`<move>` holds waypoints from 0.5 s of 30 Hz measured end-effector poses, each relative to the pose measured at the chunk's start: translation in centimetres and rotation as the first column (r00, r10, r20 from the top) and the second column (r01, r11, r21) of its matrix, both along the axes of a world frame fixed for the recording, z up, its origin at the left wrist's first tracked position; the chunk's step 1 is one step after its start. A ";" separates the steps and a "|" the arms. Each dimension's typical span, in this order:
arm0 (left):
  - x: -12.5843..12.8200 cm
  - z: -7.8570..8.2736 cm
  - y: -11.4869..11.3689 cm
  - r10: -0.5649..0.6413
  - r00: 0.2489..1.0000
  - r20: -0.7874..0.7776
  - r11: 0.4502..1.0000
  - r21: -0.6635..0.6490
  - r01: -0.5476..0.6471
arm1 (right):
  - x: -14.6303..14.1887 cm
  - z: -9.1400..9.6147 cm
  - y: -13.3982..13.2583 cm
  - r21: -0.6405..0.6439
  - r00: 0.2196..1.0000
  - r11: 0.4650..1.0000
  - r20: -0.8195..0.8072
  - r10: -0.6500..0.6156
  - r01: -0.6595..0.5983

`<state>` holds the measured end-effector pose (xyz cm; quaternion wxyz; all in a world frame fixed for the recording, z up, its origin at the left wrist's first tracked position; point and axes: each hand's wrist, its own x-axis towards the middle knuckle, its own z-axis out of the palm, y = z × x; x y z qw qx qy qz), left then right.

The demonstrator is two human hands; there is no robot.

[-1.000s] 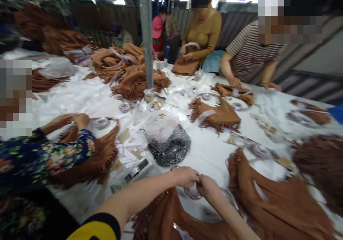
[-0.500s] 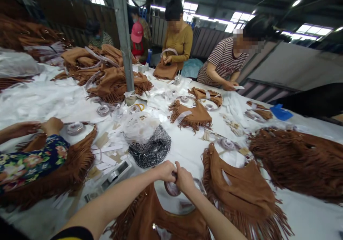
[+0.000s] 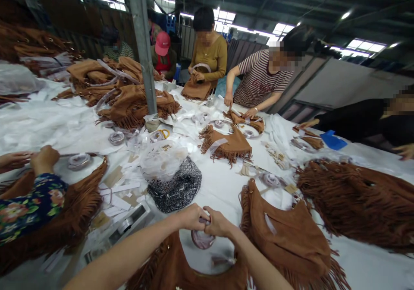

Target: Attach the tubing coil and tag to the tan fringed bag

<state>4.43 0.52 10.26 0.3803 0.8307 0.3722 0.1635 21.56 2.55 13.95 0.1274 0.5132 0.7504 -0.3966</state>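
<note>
Brown suede-like leather makes up the fringed bag (image 3: 197, 281) nearest the hands, lying just below the grip on the near side, its curved mouth opening toward it. Left grip (image 3: 193, 216) and right grip (image 3: 220, 223) meet there, fingers curled in and pinching a small dark piece (image 3: 204, 222) between them; it is mostly hidden, so I cannot tell what it is. Directly under both hands sits a plastic-wrapped coil (image 3: 202, 240), within the curve of the bag's mouth. Whether they touch it I cannot tell. Just beyond the left grip, a speckled black-and-white cloth (image 3: 184, 184) rests on the white tabletop (image 3: 220, 182), with clear plastic (image 3: 161, 160) beside and partly over it. Left of that grip stands a grey metal device (image 3: 129, 223). To the right grip's right lies a second fringed bag (image 3: 287, 234), apart from it.
</note>
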 end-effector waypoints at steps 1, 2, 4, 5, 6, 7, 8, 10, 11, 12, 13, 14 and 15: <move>-0.2 0.0 -0.2 -0.024 1.000 0.011 1.000 0.006 0.024 | 0.7 0.4 0.6 -0.077 0.998 0.997 -0.057 -0.013 0.009; -0.3 0.1 -0.3 -0.054 0.998 0.026 0.998 0.020 0.054 | 1.4 0.7 1.2 -0.145 0.994 0.989 -0.107 -0.037 0.021; -0.4 0.4 -0.6 -0.119 0.991 0.066 0.991 0.073 0.114 | 2.5 1.0 2.0 -0.230 0.978 0.971 -0.177 -0.107 0.064; -0.4 0.5 -0.7 -0.140 0.987 0.082 0.986 0.107 0.131 | 2.8 0.9 2.1 -0.248 0.969 0.964 -0.200 -0.144 0.092; -0.4 0.6 -0.8 -0.151 0.984 0.091 0.980 0.140 0.138 | 2.9 0.7 2.1 -0.257 0.960 0.959 -0.216 -0.180 0.122; -0.3 0.6 -0.8 -0.149 0.985 0.091 0.977 0.167 0.132 | 2.8 0.4 1.9 -0.259 0.950 0.954 -0.228 -0.214 0.153; -0.2 0.5 -0.8 -0.129 0.988 0.084 0.976 0.184 0.112 | 2.5 0.0 1.6 -0.256 0.940 0.949 -0.236 -0.247 0.185; 0.0 0.1 -0.8 -0.074 0.995 0.072 0.978 0.202 0.058 | 1.9 -0.8 1.1 -0.246 0.918 0.936 -0.246 -0.310 0.250; 0.2 -0.2 -0.7 -0.050 0.996 0.070 0.978 0.204 0.035 | 1.7 -1.2 0.8 -0.239 0.907 0.929 -0.247 -0.340 0.283; 0.3 -0.5 -0.6 -0.026 0.997 0.070 0.979 0.202 0.011 | 1.5 -1.5 0.6 -0.229 0.896 0.921 -0.247 -0.369 0.316; 0.4 -0.8 -0.5 0.001 0.997 0.072 0.981 0.195 -0.015 | 1.5 -1.7 0.4 -0.218 0.885 0.912 -0.245 -0.396 0.348; 0.5 -1.0 -0.3 0.020 0.997 0.072 0.983 0.181 -0.033 | 1.6 -1.9 0.2 -0.206 0.873 0.902 -0.242 -0.423 0.380; 0.6 -1.1 -0.1 0.036 0.998 0.058 0.987 0.153 -0.044 | 1.8 -2.0 0.0 -0.192 0.861 0.891 -0.240 -0.448 0.411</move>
